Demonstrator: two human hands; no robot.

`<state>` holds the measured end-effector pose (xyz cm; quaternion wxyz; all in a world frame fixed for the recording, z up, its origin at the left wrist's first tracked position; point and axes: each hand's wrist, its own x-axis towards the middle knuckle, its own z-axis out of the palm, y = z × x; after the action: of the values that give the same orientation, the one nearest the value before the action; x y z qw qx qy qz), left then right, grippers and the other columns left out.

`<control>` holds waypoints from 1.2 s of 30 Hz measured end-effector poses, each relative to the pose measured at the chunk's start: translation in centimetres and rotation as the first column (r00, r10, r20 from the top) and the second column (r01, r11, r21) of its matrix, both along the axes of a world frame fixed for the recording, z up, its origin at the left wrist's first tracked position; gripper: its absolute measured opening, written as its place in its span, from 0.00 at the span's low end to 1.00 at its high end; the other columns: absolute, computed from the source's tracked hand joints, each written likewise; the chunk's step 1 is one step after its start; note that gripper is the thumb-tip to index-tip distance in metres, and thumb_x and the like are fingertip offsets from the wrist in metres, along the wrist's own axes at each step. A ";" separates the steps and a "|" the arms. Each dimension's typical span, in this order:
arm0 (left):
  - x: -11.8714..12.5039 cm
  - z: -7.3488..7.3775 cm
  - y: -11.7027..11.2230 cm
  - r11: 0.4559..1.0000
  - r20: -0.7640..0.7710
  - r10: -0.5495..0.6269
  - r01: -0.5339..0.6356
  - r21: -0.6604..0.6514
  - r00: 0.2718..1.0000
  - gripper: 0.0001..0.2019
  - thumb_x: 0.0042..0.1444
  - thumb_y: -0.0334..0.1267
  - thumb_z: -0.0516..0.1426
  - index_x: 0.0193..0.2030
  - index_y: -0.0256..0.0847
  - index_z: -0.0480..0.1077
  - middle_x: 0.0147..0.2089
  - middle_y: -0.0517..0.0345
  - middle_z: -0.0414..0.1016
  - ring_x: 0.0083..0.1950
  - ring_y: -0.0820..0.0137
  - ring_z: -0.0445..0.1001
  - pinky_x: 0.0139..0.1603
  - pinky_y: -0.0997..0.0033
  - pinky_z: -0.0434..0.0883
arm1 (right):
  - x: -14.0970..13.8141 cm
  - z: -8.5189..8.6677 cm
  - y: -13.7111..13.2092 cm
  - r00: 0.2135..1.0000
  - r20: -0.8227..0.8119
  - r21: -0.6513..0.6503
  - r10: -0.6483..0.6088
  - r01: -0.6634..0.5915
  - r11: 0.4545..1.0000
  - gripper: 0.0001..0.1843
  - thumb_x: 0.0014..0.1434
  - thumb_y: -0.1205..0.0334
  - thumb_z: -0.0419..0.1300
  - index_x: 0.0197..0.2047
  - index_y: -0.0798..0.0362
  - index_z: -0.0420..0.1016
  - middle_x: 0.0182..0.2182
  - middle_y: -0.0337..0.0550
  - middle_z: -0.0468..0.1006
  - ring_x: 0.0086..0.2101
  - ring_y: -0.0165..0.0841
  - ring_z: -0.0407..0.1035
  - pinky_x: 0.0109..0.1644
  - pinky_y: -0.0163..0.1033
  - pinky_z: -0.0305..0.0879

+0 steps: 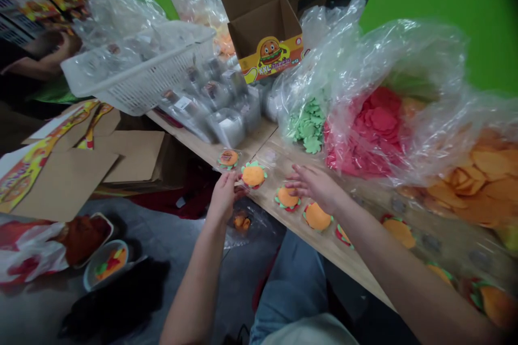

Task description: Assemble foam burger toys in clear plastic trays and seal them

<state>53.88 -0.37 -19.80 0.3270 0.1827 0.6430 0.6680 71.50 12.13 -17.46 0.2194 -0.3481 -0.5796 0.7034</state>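
At the table's front edge, my left hand (224, 194) has its fingers closed at the left side of a small layered burger (253, 176) with an orange top, green frill and red layer. Beside it lies another small burger with dark print (229, 159) in clear plastic. My right hand (315, 186) reaches over the table with fingers stretched out, holding nothing. Just below those fingers are an orange-topped burger (287, 199) and a second one (318, 217). More such burgers, like this one (400, 232), continue in a row to the right, partly behind my right forearm.
Clear bags hold green pieces (308, 125), red pieces (376, 129) and orange discs (481, 172). A printed open carton (269, 54), clear plastic cups (226, 126) and a white basket (141, 75) stand behind. Flattened cardboard (65, 178) lies left, near another person's hands (65, 48).
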 end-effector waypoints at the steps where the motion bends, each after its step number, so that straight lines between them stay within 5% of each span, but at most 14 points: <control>1: 0.2 0.7 -1.0 0.999 0.021 -0.033 0.033 0.016 0.999 0.12 0.50 0.46 0.54 0.31 0.39 0.61 0.30 0.62 0.68 0.22 0.79 0.67 0.26 0.75 0.71 | -0.5 0.1 -0.3 0.999 -0.047 -0.106 0.021 -0.026 0.994 0.19 0.56 0.47 0.51 0.41 0.54 0.67 0.39 0.52 0.75 0.34 0.37 0.73 0.34 0.43 0.72; 3: 1.2 1.9 -2.5 0.993 0.037 -0.115 0.114 0.028 0.993 0.14 0.48 0.47 0.56 0.30 0.38 0.60 0.29 0.61 0.68 0.23 0.78 0.69 0.25 0.76 0.71 | -1.0 0.3 -1.4 0.989 -0.148 -0.114 0.014 -0.031 0.993 0.20 0.58 0.46 0.48 0.45 0.53 0.64 0.43 0.53 0.73 0.39 0.38 0.72 0.38 0.45 0.72; 5: 2.7 2.7 -3.5 0.984 0.024 -0.178 0.178 0.009 0.984 0.15 0.48 0.47 0.57 0.29 0.38 0.60 0.28 0.61 0.68 0.24 0.75 0.71 0.23 0.77 0.71 | -0.2 0.5 -2.8 0.965 -0.252 0.127 -0.071 0.106 0.986 0.20 0.59 0.49 0.48 0.52 0.49 0.60 0.50 0.49 0.69 0.46 0.36 0.69 0.45 0.46 0.70; 7: 4.8 3.0 -3.8 0.977 0.024 -0.215 0.215 0.000 0.976 0.14 0.47 0.47 0.58 0.29 0.38 0.61 0.26 0.61 0.68 0.23 0.75 0.71 0.21 0.78 0.70 | 2.3 0.6 -4.5 0.954 -0.292 0.491 -0.062 0.205 0.846 0.21 0.58 0.54 0.51 0.55 0.44 0.57 0.56 0.45 0.62 0.53 0.37 0.61 0.52 0.48 0.64; 9: 7.0 2.8 -3.8 0.958 0.078 -0.286 0.286 0.017 0.955 0.14 0.47 0.46 0.58 0.28 0.38 0.61 0.25 0.62 0.66 0.22 0.77 0.69 0.20 0.80 0.69 | 5.8 0.4 -6.2 0.980 -0.192 0.782 0.055 0.119 0.612 0.26 0.55 0.57 0.55 0.57 0.44 0.56 0.60 0.44 0.55 0.58 0.40 0.53 0.58 0.51 0.56; 11: 9.3 2.4 -3.6 0.918 0.190 -0.396 0.394 0.051 0.898 0.12 0.48 0.45 0.58 0.30 0.38 0.63 0.26 0.62 0.67 0.23 0.78 0.69 0.21 0.81 0.70 | 9.5 0.0 -7.6 0.991 -0.017 0.908 0.135 -0.041 0.416 0.31 0.52 0.59 0.58 0.58 0.46 0.55 0.62 0.47 0.50 0.60 0.43 0.47 0.60 0.54 0.51; 15: 13.5 1.7 -2.8 0.796 0.413 -0.594 0.579 0.176 0.691 0.16 0.51 0.51 0.54 0.34 0.38 0.64 0.38 0.54 0.71 0.33 0.71 0.73 0.27 0.74 0.73 | 15.2 -1.5 -9.6 0.985 0.172 0.944 0.016 -0.169 0.284 0.33 0.50 0.56 0.59 0.59 0.48 0.54 0.63 0.49 0.45 0.61 0.45 0.42 0.60 0.56 0.49; 18: 16.7 1.6 -1.9 0.738 0.398 -0.666 0.635 0.228 0.632 0.18 0.51 0.53 0.53 0.33 0.38 0.63 0.40 0.53 0.70 0.34 0.69 0.73 0.26 0.73 0.73 | 17.9 -2.5 -10.7 0.987 0.135 0.951 -0.089 -0.103 0.291 0.30 0.52 0.57 0.57 0.58 0.47 0.55 0.64 0.48 0.45 0.62 0.44 0.42 0.61 0.56 0.47; 21: 19.9 1.6 -1.2 0.701 0.338 -0.708 0.677 0.224 0.621 0.12 0.51 0.45 0.57 0.36 0.40 0.63 0.38 0.57 0.69 0.33 0.73 0.71 0.27 0.75 0.72 | 19.8 -3.1 -11.4 0.963 -0.079 0.891 -0.257 0.184 0.415 0.24 0.56 0.55 0.53 0.56 0.47 0.58 0.61 0.48 0.51 0.60 0.42 0.47 0.60 0.54 0.50; 23: 21.9 1.5 -0.8 0.682 0.299 -0.729 0.688 0.248 0.615 0.10 0.53 0.43 0.56 0.35 0.40 0.61 0.36 0.60 0.67 0.33 0.74 0.70 0.30 0.74 0.72 | 21.0 -3.2 -11.5 0.809 -0.227 0.698 -0.542 0.524 0.489 0.19 0.58 0.52 0.49 0.51 0.48 0.61 0.53 0.49 0.64 0.54 0.39 0.59 0.55 0.49 0.59; 25: 23.7 1.4 -0.5 0.674 0.220 -0.739 0.692 0.260 0.637 0.09 0.54 0.43 0.55 0.33 0.40 0.60 0.33 0.62 0.65 0.33 0.76 0.68 0.32 0.75 0.72 | 22.3 -3.1 -11.2 0.676 -0.181 0.425 -0.714 0.709 0.563 0.16 0.59 0.47 0.46 0.40 0.50 0.64 0.35 0.45 0.72 0.36 0.34 0.70 0.39 0.40 0.69; 29: 26.6 1.0 -0.4 0.639 0.056 -0.763 0.740 0.209 0.644 0.09 0.55 0.43 0.53 0.32 0.42 0.59 0.32 0.63 0.62 0.32 0.77 0.65 0.32 0.78 0.70 | 25.3 -3.0 -10.7 0.780 -0.137 0.105 -0.610 0.624 0.774 0.21 0.57 0.42 0.47 0.25 0.51 0.59 0.16 0.32 0.60 0.15 0.26 0.58 0.16 0.31 0.58; 33: 28.4 0.2 -0.6 0.645 -0.065 -0.751 0.752 0.136 0.657 0.10 0.56 0.45 0.52 0.32 0.42 0.60 0.33 0.62 0.62 0.31 0.76 0.63 0.30 0.78 0.68 | 27.6 -3.4 -11.0 0.777 -0.190 0.205 -0.601 0.629 0.750 0.20 0.58 0.45 0.48 0.25 0.52 0.59 0.15 0.31 0.60 0.16 0.25 0.59 0.17 0.31 0.57; 36: 29.5 -0.7 -0.8 0.688 -0.112 -0.709 0.718 0.107 0.696 0.10 0.56 0.46 0.51 0.32 0.41 0.60 0.30 0.62 0.60 0.30 0.76 0.61 0.29 0.78 0.67 | 28.3 -4.1 -11.4 0.765 -0.157 0.405 -0.625 0.627 0.665 0.20 0.58 0.46 0.49 0.22 0.52 0.59 0.14 0.32 0.60 0.16 0.25 0.59 0.19 0.31 0.55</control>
<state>83.38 -1.13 -20.52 0.5266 0.4615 0.4820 0.5266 99.77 0.77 -21.59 0.5205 -0.4657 -0.5657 0.4383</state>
